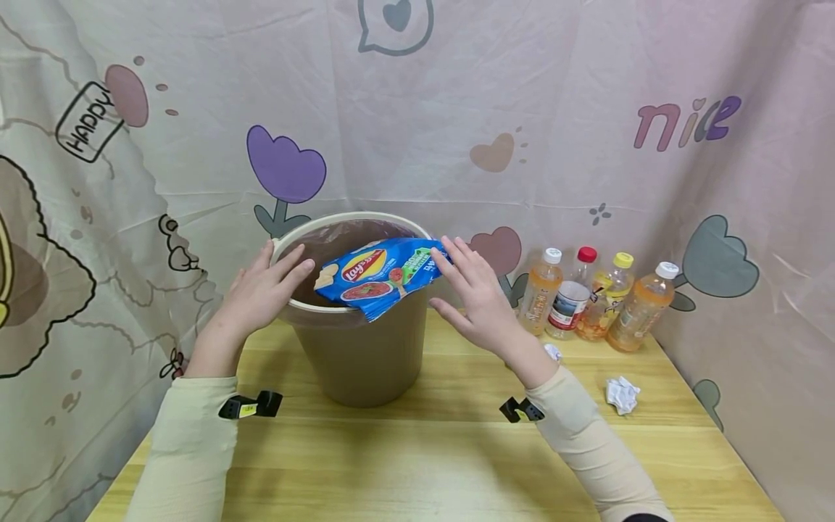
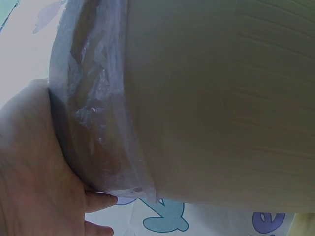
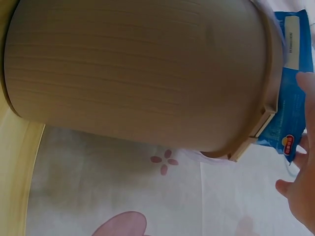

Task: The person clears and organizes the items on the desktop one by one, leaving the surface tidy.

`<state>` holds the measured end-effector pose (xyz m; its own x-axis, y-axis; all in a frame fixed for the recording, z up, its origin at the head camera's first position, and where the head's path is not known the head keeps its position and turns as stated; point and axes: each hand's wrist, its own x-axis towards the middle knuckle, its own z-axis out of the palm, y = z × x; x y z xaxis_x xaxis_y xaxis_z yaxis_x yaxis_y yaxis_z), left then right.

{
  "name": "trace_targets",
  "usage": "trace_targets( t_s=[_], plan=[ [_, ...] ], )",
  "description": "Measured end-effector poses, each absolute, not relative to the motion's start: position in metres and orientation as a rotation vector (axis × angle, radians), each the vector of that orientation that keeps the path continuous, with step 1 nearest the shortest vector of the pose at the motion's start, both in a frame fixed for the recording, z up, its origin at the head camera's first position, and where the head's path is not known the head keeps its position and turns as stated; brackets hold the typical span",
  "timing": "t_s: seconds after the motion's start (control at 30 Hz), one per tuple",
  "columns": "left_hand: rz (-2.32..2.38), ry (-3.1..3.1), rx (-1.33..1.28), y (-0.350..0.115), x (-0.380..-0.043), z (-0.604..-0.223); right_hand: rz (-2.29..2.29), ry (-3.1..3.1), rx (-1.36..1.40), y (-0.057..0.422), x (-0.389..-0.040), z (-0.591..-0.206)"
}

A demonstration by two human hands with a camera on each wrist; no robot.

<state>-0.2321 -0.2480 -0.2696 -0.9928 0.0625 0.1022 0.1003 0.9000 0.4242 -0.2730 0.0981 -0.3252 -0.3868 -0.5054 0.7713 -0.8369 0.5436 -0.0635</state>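
A beige trash bin (image 1: 365,362) stands on the table, its rim lined with a thin clear plastic bag (image 2: 101,98). Across the bin's mouth lies a blue Lay's chip bag (image 1: 385,272), slanted, its lower edge hanging over the front rim. My left hand (image 1: 267,290) rests at the rim's left side with fingers extended; in the left wrist view its palm (image 2: 34,162) lies along the lined rim. The right hand (image 1: 479,297) has its fingers spread, and their tips touch the chip bag's right end. In the right wrist view the chip bag (image 3: 293,93) sticks out past the rim beside those fingers.
Several plastic bottles (image 1: 590,301) with coloured caps stand in a row at the back right. A crumpled paper ball (image 1: 622,395) lies near the table's right side; another paper ball (image 1: 552,352) is partly behind the right wrist. A printed curtain (image 1: 417,109) hangs behind.
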Motion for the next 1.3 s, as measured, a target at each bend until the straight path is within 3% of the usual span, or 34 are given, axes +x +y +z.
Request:
trace_targets(
  t_s=[0.6, 1.3],
  plan=[
    [-0.677, -2.966, -0.132, -0.249, -0.232, -0.27, 0.489, -2.191, 1.073, 0.099, -0.27, -0.337],
    [-0.688, -2.956, -0.124, -0.249, -0.233, -0.271, 0.427, -2.235, 0.965, 0.142, -0.269, -0.378]
  ],
)
